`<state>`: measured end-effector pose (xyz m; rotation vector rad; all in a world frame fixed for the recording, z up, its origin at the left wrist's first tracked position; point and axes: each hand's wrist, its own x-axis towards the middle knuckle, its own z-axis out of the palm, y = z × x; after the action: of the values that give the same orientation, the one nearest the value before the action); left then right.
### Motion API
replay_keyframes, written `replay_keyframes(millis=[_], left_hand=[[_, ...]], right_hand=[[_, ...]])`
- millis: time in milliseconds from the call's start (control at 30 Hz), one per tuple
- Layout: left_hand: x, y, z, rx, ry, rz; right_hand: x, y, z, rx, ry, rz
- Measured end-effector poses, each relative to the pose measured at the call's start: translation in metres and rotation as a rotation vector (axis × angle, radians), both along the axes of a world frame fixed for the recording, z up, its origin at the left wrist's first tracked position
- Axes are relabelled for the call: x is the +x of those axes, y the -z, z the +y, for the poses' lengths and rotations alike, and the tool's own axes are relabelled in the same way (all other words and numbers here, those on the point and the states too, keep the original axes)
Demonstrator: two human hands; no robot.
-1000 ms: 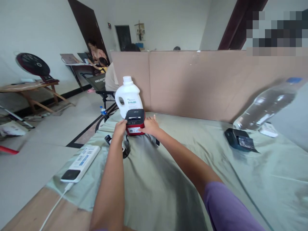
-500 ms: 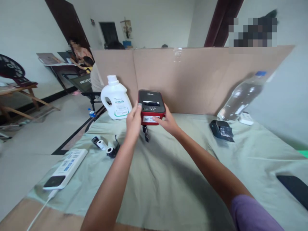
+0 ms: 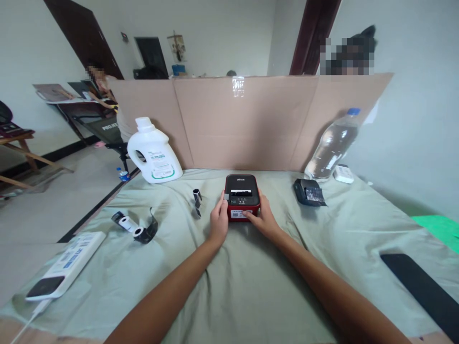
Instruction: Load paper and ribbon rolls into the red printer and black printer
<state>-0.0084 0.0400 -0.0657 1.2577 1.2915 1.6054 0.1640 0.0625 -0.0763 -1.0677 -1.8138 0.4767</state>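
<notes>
A boxy label printer (image 3: 242, 185), black on top and red around the sides, sits on the green cloth with its labelled front towards me. My left hand (image 3: 218, 217) is closed against its left side, fingers along the edge. From the other side my right hand (image 3: 264, 217) grips it, the thumb across the white sticker on the front. Left of the printer stands a small black roll (image 3: 196, 195) with a strip hanging from it. Farther left lie a white-cored roll (image 3: 128, 223) and a black ribbon roll (image 3: 145, 233) with a loose curled end.
A cardboard screen (image 3: 244, 129) closes off the back. Before it stand a white jug (image 3: 154, 153) and a clear bottle (image 3: 332, 148). On the right are a small black device (image 3: 308, 192) and a black slab (image 3: 423, 286); at left, a white power strip (image 3: 68, 263). People sit beyond.
The printer, held up near the screen before, has come down and nearer to me onto the cloth, both hands still on it. The small roll behind it now shows fully. My view has shifted right.
</notes>
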Motion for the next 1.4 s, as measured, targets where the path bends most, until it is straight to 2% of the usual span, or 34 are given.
replay_keyframes(millis=[200, 300, 467, 600, 800, 900, 1000, 1100, 1200, 1300, 1400], left_hand=[[-0.005, 0.002, -0.001, 0.109, -0.067, 0.108], [-0.011, 0.004, 0.005, 0.128, -0.009, 0.118], [-0.022, 0.009, 0.017, 0.068, 0.079, 0.148], [-0.024, 0.01, 0.02, 0.1, 0.096, 0.16], [-0.022, 0.013, 0.015, 0.11, 0.08, 0.188], [-0.021, 0.014, 0.014, 0.131, 0.104, 0.161], [-0.021, 0.014, 0.015, 0.136, 0.117, 0.154], [-0.021, 0.015, 0.015, 0.12, 0.103, 0.192], [-0.021, 0.015, 0.015, 0.124, 0.102, 0.19], [-0.021, 0.015, 0.015, 0.147, 0.115, 0.146], [-0.021, 0.015, 0.015, 0.157, 0.132, 0.102]], right_hand=[[-0.001, 0.002, -0.004, -0.045, 0.039, 0.048], [0.001, -0.001, -0.006, -0.055, 0.014, 0.079], [0.007, -0.004, -0.003, -0.11, -0.001, 0.091], [0.007, -0.014, 0.005, -0.17, -0.023, 0.132], [0.012, -0.031, 0.024, -0.221, 0.047, 0.115], [0.019, -0.048, 0.043, -0.21, 0.039, -0.061], [0.017, -0.074, 0.067, -0.163, -0.013, -0.375], [-0.003, -0.098, 0.089, -0.171, -0.149, -0.675], [-0.034, -0.109, 0.102, -0.316, -0.217, -0.972], [-0.055, -0.113, 0.106, -0.402, -0.191, -1.094], [-0.05, -0.12, 0.099, -0.416, -0.222, -1.075]])
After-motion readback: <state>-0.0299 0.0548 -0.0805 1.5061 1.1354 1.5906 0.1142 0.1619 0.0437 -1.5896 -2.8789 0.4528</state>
